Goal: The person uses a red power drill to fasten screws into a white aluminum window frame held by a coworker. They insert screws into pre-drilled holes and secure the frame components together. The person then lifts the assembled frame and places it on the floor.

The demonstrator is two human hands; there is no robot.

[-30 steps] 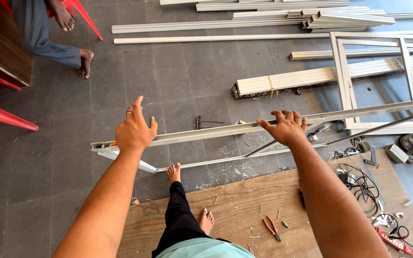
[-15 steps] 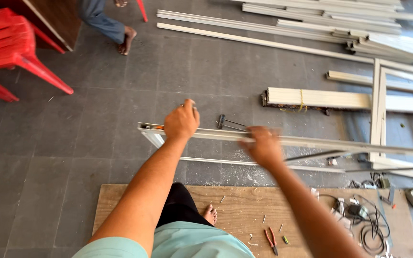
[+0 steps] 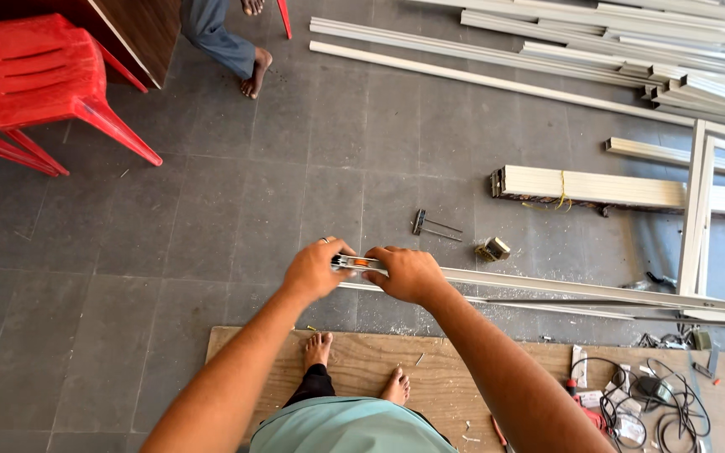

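The long, stiff, probably light aluminium profile (image 3: 564, 289) is gripped at its end by the left hand (image 3: 316, 270) and right hand (image 3: 409, 274), fingers closed around it

An aluminium-frame workshop; long white profiles (image 3: 547, 54) lie on the tiled floor (image 3: 211, 218); a bundle (image 3: 589, 186), frame (image 3: 698, 210), cables (image 3: 648, 394); metal shavings around.

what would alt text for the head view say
Seen from above, a person's left hand and right hand meet at the near end of a long pale metal bar, standing barefoot on a wooden board; a red chair stands far left.
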